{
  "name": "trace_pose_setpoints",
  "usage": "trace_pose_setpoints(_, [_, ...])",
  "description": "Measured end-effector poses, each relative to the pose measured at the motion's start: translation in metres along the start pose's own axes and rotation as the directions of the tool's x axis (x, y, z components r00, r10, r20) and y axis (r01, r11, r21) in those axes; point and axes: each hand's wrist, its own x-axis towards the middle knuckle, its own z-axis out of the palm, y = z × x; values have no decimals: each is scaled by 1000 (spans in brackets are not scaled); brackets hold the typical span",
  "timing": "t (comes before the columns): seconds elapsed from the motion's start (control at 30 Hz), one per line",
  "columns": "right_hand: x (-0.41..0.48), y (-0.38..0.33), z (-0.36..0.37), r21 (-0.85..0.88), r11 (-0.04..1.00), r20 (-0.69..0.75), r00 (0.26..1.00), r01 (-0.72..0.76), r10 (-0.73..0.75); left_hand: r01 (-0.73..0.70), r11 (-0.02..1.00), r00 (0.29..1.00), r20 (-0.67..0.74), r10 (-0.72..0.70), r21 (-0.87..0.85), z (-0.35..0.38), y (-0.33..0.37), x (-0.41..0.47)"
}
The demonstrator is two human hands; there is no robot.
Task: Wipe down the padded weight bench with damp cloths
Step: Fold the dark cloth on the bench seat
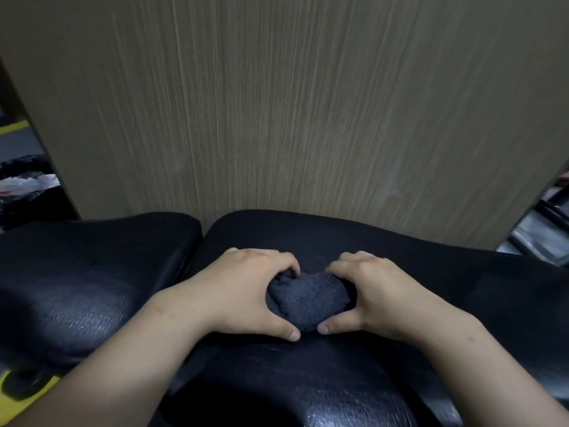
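A dark grey cloth (308, 298), bunched into a lump, lies on the black padded bench pad (415, 272) in the middle of the view. My left hand (246, 288) grips the cloth's left side, fingers curled over its top and thumb at its near edge. My right hand (375, 291) grips its right side the same way, the two thumbs almost meeting in front. A second black pad (86, 272), with cracked worn vinyl, lies to the left across a narrow gap.
A tall wood-grain panel (292, 103) stands right behind the bench. A yellow frame part (27, 386) shows at the lower left. Plastic bags (27, 186) lie on the floor at the left, and metal bars (548, 223) at the right.
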Motion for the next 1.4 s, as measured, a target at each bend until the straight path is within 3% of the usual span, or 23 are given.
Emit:
trace_pose_setpoints(0.23, [-36,1,-7,-39,994,63,993,-97,100,106,965,974,168,-149,238,-9,20,-11])
trace_pose_setpoints(0.47, [-77,20,-13,-58,974,57,973,-220,223,327,815,932,-22,-362,479,0,50,-20])
trace_pose_setpoints(0.53, [-85,26,-13,-81,960,51,960,-270,274,284,847,951,-18,-310,450,7,54,-19])
trace_pose_setpoints(0.6, [-89,30,-12,-98,952,24,956,-289,293,83,928,994,36,-103,363,10,53,-16])
trace_pose_setpoints(0.7, [-89,28,-4,-2,985,-29,984,-173,173,-72,985,995,74,61,157,12,45,-12])
trace_pose_setpoints(0.93, [-86,44,1,127,986,-75,991,-105,115,129,943,991,-21,-129,306,7,38,-8])
trace_pose_setpoints(1.0, [-86,49,1,119,988,-89,990,-97,108,70,948,996,28,-83,310,11,38,-8])
trace_pose_setpoints(1.17, [-82,48,5,91,996,-138,990,-2,15,-43,996,997,61,38,82,15,30,-2])
trace_pose_setpoints(1.4, [-83,53,6,95,995,-148,989,17,-3,-42,994,999,13,41,102,18,33,1])
